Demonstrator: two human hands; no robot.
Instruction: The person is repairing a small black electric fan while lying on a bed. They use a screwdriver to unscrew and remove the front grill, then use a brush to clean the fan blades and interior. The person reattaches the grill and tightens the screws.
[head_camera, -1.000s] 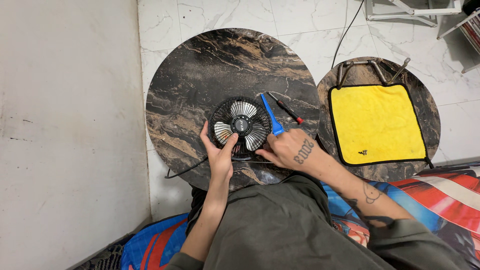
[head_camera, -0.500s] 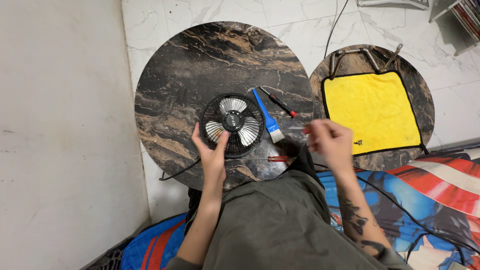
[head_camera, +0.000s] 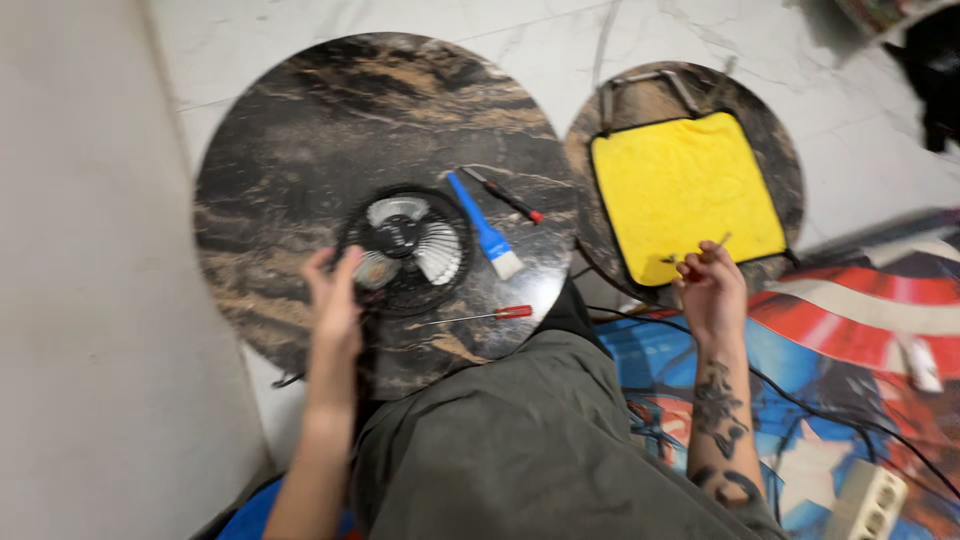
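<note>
A small black fan with silver blades lies flat on a round dark marble table. My left hand rests on the fan's lower left rim. My right hand hovers over the near edge of a yellow cloth, pinching a small thin object that is too blurred to name. A blue brush, a red-tipped tool and a red-handled screwdriver lie on the table right of the fan.
The yellow cloth covers a smaller round dark table at right. Cables run over a red, white and blue mat. A white power strip sits at lower right. White tiled floor lies beyond.
My right hand has left the fan and swung right to the yellow cloth's edge. The left hand stays on the fan. The view has shifted right.
</note>
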